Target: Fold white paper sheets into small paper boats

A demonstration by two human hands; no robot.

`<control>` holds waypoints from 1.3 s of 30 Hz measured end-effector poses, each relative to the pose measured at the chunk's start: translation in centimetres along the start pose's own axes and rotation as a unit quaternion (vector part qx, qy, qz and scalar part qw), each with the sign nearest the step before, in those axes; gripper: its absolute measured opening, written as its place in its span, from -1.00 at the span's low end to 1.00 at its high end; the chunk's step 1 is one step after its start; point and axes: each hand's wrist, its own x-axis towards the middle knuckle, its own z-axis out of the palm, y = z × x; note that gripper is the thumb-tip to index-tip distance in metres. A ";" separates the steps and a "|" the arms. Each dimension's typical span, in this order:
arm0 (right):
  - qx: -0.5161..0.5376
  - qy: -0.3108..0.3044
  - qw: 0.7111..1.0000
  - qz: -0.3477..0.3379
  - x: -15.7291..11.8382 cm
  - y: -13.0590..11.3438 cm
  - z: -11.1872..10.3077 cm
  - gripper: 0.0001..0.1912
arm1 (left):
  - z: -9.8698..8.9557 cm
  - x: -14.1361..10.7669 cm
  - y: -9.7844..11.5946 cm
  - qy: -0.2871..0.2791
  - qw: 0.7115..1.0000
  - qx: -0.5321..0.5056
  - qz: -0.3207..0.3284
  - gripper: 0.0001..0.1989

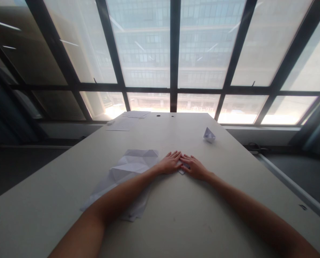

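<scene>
A small folded piece of white paper lies on the table, mostly covered by my two hands. My left hand rests flat over its left side, fingers stretched out and pointing away from me. From the right, my right hand lies on the same paper with its fingers extended. The fingertips of both hands meet near the middle. Under and beside my left forearm is a large creased sheet of paper, spread out with fold lines across it.
A folded paper shape with a pointed top stands on the right of the white table. Flat paper sheets lie at the far left. Two small dark spots mark the far end, before large framed windows.
</scene>
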 end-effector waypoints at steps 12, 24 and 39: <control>-0.021 -0.005 0.995 0.101 0.6 0.5 0.5 -0.52 | 0.8 0.4 -0.8 0.023 0.999 -0.015 0.027 -0.45; -0.122 0.035 0.980 0.152 -0.1 0.5 -0.9 -0.63 | 0.3 0.5 -1.3 0.134 0.968 -0.161 0.140 -0.79; -0.058 0.109 0.972 0.200 0.0 0.8 -0.9 -0.72 | 0.4 0.3 -1.1 0.096 0.967 -0.160 0.173 -0.68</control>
